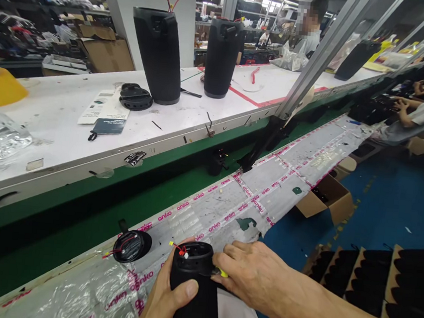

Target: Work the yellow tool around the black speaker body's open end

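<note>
A black fabric-covered cylindrical speaker body (199, 310) stands tilted in front of me, its open top showing a dark hollow. Thin red wires with white and yellow connectors (184, 252) stick out of that opening. My left hand (165, 294) wraps round the speaker body's left side, thumb across the front. At the right of the rim, my right hand (246, 272) is closed on a small yellow tool (222, 273), mostly hidden by the fingers; its kind does not show. To the left lies a round black speaker cap (130, 246) with red and black wires.
Plastic sheeting with pink-printed tape (224, 225) covers the near bench. Across a green conveyor belt (77, 238), a white shelf (178, 121) carries two upright speaker bodies (157, 59), a black cap (135, 96) and printed cards (110, 122). Cartons (328, 197) stand right; co-workers sit beyond.
</note>
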A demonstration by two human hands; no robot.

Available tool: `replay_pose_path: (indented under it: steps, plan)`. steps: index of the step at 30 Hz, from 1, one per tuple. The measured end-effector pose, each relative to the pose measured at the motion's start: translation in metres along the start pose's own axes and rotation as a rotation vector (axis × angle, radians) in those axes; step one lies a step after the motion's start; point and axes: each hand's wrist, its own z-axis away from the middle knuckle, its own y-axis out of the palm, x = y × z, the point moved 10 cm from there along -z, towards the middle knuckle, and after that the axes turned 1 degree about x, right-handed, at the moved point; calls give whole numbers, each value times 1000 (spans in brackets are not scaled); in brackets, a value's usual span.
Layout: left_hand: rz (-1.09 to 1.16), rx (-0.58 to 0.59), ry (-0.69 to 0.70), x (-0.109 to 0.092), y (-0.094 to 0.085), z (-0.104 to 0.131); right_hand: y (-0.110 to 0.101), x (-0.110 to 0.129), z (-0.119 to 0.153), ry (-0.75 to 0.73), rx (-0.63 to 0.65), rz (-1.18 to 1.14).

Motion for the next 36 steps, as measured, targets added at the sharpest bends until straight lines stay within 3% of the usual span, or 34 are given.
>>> replay_pose_path:
  steps: [14, 19, 22, 25, 28, 30, 33, 36]
  plan:
    - [-191, -64, 6, -2, -8, 2, -1, 11, 1, -46, 30, 179]
    - [-249, -81, 17, -1, -8, -2, 10, 9, -4, -57, 46, 152]
    - [-89, -62, 11, 5, -6, -4, 17, 0, -6, 28, 5, -13]
    - [39, -87, 2, 12, -10, -6, 7, -7, 1, 93, -183, -260]
    - [289, -207, -207, 37, -21, -4, -4, -27, 20, 221, -356, -549]
    - [499, -284, -372, 54, -23, -1, -1, -45, 32, 351, -401, -713]
    - [605, -327, -434, 58, -29, -5, 29, -61, 45, 519, -403, -1035]
    - [513, -356, -368, 51, -46, -13, 80, -51, 50, 638, -397, -1431]
